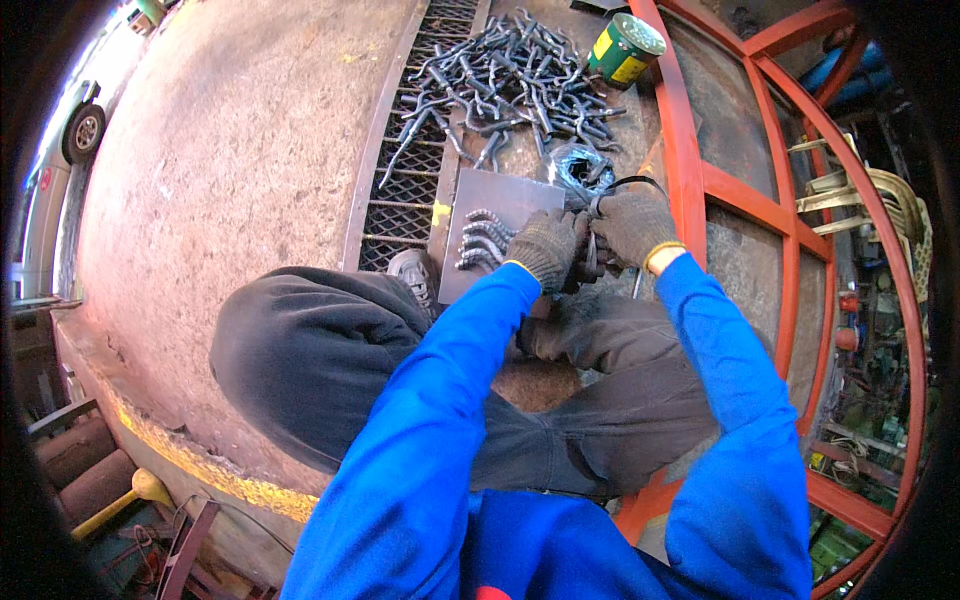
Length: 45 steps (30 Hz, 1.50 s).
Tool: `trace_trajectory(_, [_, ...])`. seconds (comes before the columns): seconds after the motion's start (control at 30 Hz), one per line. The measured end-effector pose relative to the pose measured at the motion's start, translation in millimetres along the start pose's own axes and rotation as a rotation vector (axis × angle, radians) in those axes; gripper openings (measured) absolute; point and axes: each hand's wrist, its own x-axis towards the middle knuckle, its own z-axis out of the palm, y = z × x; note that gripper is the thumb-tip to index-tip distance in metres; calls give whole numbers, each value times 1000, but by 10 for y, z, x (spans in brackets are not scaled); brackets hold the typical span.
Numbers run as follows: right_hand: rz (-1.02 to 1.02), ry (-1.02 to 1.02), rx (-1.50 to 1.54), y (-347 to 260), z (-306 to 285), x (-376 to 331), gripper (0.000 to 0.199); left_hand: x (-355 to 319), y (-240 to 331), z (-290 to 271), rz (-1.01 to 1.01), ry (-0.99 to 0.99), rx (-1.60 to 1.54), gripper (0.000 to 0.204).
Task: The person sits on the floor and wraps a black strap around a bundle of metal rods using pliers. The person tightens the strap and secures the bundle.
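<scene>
My left hand (548, 245), in a grey knit glove, is closed around a bunch of dark bent pieces (590, 262), largely hidden by the gloves. Close beside it, my right hand (637, 228), gloved the same way, is closed on a thin black strip (640, 181) that arcs up above the knuckles. A row of several curved, ridged dark pieces (484, 238) lies on a flat grey plate (510, 196) just left of my hands. Crumpled clear plastic wrapping (582, 168) sits right beyond them.
A large heap of bent dark metal pieces (510, 85) covers part of a floor grate (400, 218) ahead. A green can with yellow labels (627, 50) stands at the heap's right. An orange-red metal frame (685, 130) rises along my right side. My bent legs (320, 350) flank the plate.
</scene>
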Motion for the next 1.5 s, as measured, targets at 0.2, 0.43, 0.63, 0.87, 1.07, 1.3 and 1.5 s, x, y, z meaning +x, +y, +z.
trace_trajectory(0.2, [229, -14, 86, -60, -46, 134, 29, -5, 2, -37, -65, -41, -5, 58])
trace_trajectory(0.43, [230, -10, 15, -271, -259, -105, 23, 35, 155, -69, -204, -53, 25, 40])
trace_trajectory(0.63, [-15, 529, 435, 118, -365, 124, 22, 3, 362, -63, -346, 132, -26, 50])
trace_trajectory(0.87, [270, 517, 1815, -123, -570, -63, 34, 224, 383, 88, -550, 95, -85, 49])
trace_trajectory(1.07, [709, 465, 2143, -517, -738, -520, 38, 225, 371, 161, -516, 80, -30, 25])
trace_trajectory(1.3, [802, 737, 2635, -981, -602, -906, 34, 227, 289, 172, -513, -13, 18, 27])
trace_trajectory(1.5, [743, 934, 2633, -1323, -427, -1116, 35, 246, 289, 160, -427, -7, 143, 25])
